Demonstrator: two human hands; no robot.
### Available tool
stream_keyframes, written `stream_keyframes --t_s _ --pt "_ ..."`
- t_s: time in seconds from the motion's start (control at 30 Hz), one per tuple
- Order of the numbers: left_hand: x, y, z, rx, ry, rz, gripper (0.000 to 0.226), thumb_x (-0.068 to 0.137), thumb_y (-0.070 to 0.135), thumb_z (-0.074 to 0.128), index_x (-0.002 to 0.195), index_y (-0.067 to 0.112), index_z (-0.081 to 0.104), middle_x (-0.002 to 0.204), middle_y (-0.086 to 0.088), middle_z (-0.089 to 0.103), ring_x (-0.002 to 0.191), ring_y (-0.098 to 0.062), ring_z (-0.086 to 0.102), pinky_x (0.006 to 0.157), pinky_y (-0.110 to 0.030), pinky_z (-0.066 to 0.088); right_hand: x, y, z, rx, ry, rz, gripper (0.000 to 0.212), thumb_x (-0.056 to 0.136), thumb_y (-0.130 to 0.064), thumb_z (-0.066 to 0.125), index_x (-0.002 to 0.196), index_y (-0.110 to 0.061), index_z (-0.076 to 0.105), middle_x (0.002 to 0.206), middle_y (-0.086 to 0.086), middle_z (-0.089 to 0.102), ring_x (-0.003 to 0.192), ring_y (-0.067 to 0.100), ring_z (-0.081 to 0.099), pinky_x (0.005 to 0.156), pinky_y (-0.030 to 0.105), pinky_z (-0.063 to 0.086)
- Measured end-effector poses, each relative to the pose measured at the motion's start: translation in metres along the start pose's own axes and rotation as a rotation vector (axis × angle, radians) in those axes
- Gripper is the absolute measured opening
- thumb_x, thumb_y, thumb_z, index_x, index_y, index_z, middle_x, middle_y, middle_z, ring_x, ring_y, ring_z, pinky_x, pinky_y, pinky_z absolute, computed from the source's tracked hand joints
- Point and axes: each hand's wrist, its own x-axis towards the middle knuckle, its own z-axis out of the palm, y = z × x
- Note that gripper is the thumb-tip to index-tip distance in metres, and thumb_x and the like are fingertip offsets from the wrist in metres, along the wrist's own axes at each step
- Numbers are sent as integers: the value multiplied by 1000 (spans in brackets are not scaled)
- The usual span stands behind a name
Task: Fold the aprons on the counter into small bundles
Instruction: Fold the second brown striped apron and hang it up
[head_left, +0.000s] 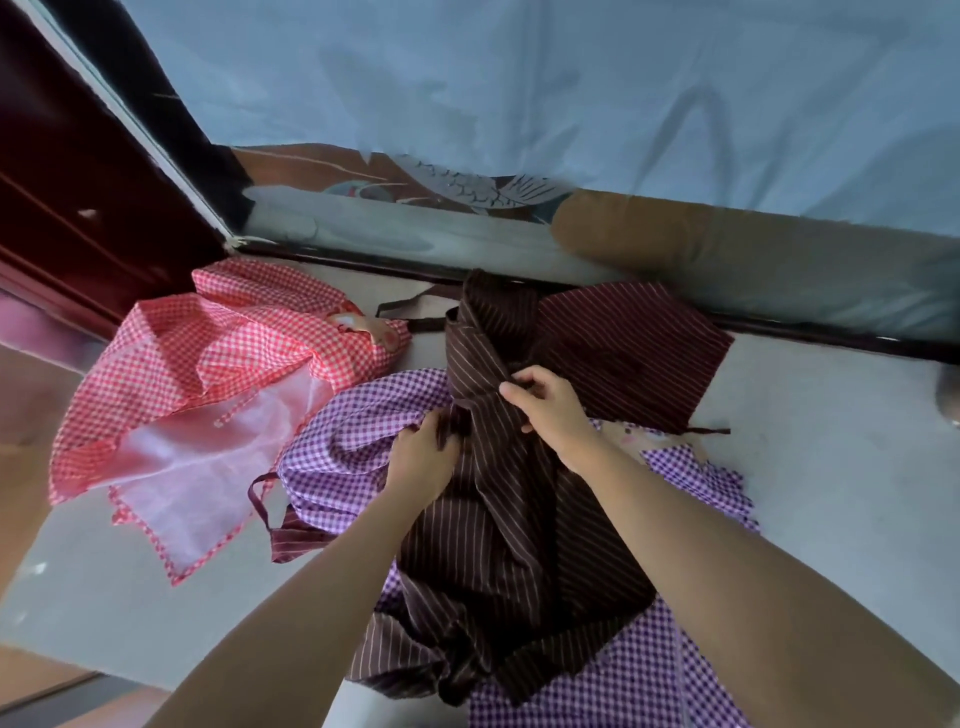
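A dark brown apron with thin pale stripes (498, 545) lies crumpled in the middle of the grey counter (831, 467), on top of a purple checked apron (623, 670). My left hand (421, 460) grips a bunch of the brown cloth at its left side. My right hand (553, 410) pinches a fold of the same apron a little higher and to the right. A red-and-white checked apron (208, 374) lies spread at the left, its pale inside turned up.
A maroon striped cloth (634, 348) lies behind the brown apron near the back edge. A blue sheet (571, 93) hangs on the wall behind, over a brown bolster (727, 244). A dark wooden frame (67, 197) stands at the far left.
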Motion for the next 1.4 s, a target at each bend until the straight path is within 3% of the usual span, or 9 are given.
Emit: stream_keyframes --t_s 0.17,0.4,0.6,0.77,0.97,1.07,1.13,1.23,1.4 --pt "0 10 5 224 -42 -28 58 95 38 49 148 23 30 133 -23 49 121 -42 48 96 -48 46 -38 9 -53 108 40 72 22 98 -11 48 85 -13 66 79 9 56 68 15 55 59 26 48" --pt "-38 40 10 671 83 151 44 96 47 47 129 19 50 133 -17 40 125 -34 38 91 -42 46 -107 85 -91 -273 21 582 16 98 -9 45 86 -15 54 71 6 49 57 13 47 46 23 51" --pt "-52 45 35 571 -108 485 41 88 44 58 124 23 55 117 -5 60 114 -29 54 88 -39 44 -120 83 -89 -100 392 140 30 100 -23 48 71 -16 44 64 2 43 61 19 45 61 32 36" --pt "-72 57 46 241 -358 780 6 77 14 59 83 16 61 80 3 66 78 -16 62 68 -32 47 -119 72 -79 -183 233 83 32 89 -28 68 119 -19 63 106 -4 69 92 9 65 81 21 50" --pt "-71 61 32 157 -573 343 10 89 9 52 93 13 61 85 2 57 84 -13 51 67 -18 44 -128 74 -102 -167 778 197 18 95 -15 47 88 -3 59 83 12 59 80 30 56 69 31 37" --pt "-66 55 31 299 -734 129 37 87 11 55 124 13 57 123 -6 55 106 -20 54 83 -31 56 -146 103 -120 -259 357 605 14 91 -12 51 92 -2 61 70 11 64 61 24 61 57 30 47" --pt "-62 60 32 264 -753 82 22 87 14 56 108 14 64 123 -9 55 102 -21 55 84 -34 57 -154 110 -125 -259 142 636 9 89 -7 53 85 -2 59 63 11 63 52 19 59 55 27 48" --pt "-54 78 36 60 -561 87 18 93 29 55 100 17 66 111 -5 60 87 -15 54 75 -29 49 -139 105 -137 -79 398 313 19 92 -12 57 80 2 58 71 22 57 65 31 58 65 32 50" --pt "-27 91 63 -82 -394 98 31 82 36 75 102 17 62 91 0 63 80 -17 60 67 -27 45 -103 93 -143 62 232 350 30 91 -16 65 120 -20 62 113 2 67 105 22 62 95 33 49"
